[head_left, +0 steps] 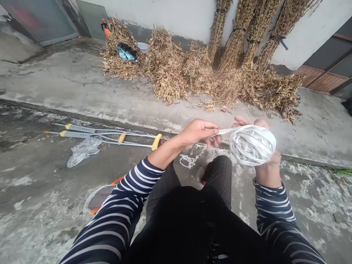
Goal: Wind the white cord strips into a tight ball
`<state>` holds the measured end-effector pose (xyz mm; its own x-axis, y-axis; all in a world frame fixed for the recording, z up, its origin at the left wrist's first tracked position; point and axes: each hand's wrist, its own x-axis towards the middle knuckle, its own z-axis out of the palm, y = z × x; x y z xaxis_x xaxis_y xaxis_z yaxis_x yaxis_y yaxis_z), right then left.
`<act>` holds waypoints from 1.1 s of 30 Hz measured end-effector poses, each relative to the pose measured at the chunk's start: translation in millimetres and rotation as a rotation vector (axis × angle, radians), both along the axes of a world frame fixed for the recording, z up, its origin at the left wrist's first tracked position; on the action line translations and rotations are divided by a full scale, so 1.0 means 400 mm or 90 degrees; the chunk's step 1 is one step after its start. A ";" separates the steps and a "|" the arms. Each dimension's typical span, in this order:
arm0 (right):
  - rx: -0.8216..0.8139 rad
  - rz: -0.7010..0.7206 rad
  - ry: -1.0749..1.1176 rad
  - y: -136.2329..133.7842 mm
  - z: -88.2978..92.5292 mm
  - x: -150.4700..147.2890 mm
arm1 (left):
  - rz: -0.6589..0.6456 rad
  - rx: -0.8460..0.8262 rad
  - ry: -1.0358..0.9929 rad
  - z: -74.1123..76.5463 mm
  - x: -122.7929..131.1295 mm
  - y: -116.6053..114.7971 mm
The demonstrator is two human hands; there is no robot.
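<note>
- Ball of white cord [252, 145]: in the right hand, in front of the person, seen across the edge of the concrete ledge [68, 82].
- Ledge: its long edge runs right across the view, separating it from the lower concrete floor [49, 220] where the person's legs [220, 179] are.
- Dried stalks [178, 73]: heaped along the wall [165, 16], well beyond both hands; concrete lies between, leaving room for the arms to move forward.
- Crutches [121, 138]: lying on the floor at the left near the ledge edge, a clear plastic bag [84, 151] just beside them.
- Right hand [272, 159]: spread behind the ball and bearing it; the fingertips show blurred above its rim, the palm hidden.
- Left hand [199, 132]: thumb and forefinger pinched narrow on the strand [226, 131], other fingers loosely curled.
- Strand: stretched nearly straight from that pinch to the ball, the hands a little apart.
</note>
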<state>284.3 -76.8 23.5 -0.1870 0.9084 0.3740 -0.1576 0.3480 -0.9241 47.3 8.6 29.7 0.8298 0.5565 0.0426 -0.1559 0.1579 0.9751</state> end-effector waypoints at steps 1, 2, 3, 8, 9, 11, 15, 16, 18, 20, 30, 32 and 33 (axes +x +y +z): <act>0.017 0.000 0.007 -0.004 0.009 -0.002 | 0.012 0.001 -0.008 0.004 -0.004 0.000; 0.031 0.002 0.001 -0.008 0.017 -0.002 | 0.021 -0.002 -0.014 0.008 -0.009 0.001; 0.040 0.005 -0.018 -0.013 0.024 0.000 | 0.027 -0.009 -0.018 0.012 -0.014 0.005; 0.079 0.047 -0.114 -0.036 0.039 0.001 | -0.006 -0.050 -0.022 0.017 -0.040 0.041; 0.084 0.056 -0.115 -0.039 0.039 -0.003 | -0.022 -0.053 -0.011 0.017 -0.042 0.050; 0.088 0.064 -0.105 -0.044 0.041 -0.014 | -0.059 -0.053 0.016 0.018 -0.045 0.068; 0.100 0.059 -0.122 -0.047 0.053 -0.030 | -0.119 -0.033 0.054 0.028 -0.042 0.100; 0.101 0.058 -0.132 -0.046 0.058 -0.031 | -0.126 -0.024 0.063 0.033 -0.041 0.106; 0.097 0.063 -0.150 -0.045 0.069 -0.031 | -0.137 -0.005 0.086 0.041 -0.041 0.118; 0.100 0.073 -0.178 -0.044 0.081 -0.029 | -0.155 0.011 0.113 0.047 -0.041 0.129; 0.159 0.061 -0.289 -0.054 0.092 -0.032 | -0.216 0.037 0.193 0.030 -0.052 0.149; 0.140 0.037 -0.254 -0.057 0.081 -0.035 | -0.234 0.036 0.203 0.013 -0.043 0.145; 0.128 0.028 -0.237 -0.057 0.076 -0.035 | -0.242 0.035 0.209 0.002 -0.036 0.141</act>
